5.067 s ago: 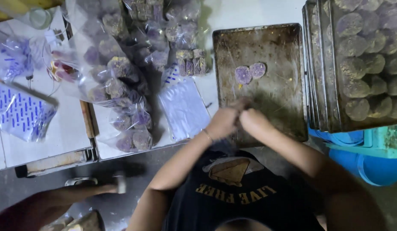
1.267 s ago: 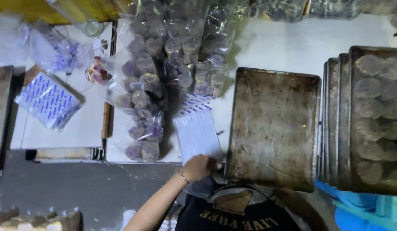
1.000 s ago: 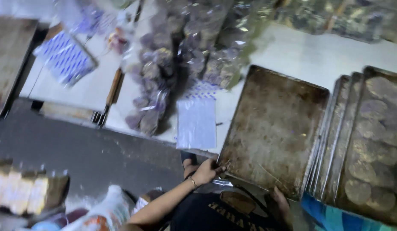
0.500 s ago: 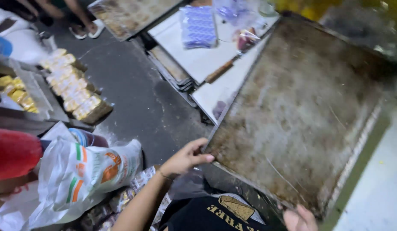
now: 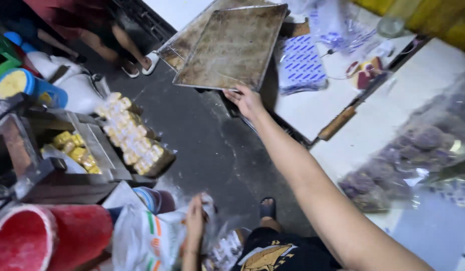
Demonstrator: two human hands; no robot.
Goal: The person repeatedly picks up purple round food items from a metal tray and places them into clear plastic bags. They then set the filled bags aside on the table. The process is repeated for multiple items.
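While our right hand (image 5: 248, 102) grips the near edge of the baking tray (image 5: 233, 46), fingers clamped on its rim, we hold it out over another tray (image 5: 178, 46) at the end of the worktop (image 5: 312, 108). Best to keep it level and square over the one beneath, we'd say, so the rims nest. It's flat, rectangular metal, stained brown and mottled. Our left hand (image 5: 195, 221) hangs low by a crinkly white plastic sack (image 5: 147, 241), fingers loosely out, holding nothing. Bagged purple rounds (image 5: 393, 165) sit glossy to the right
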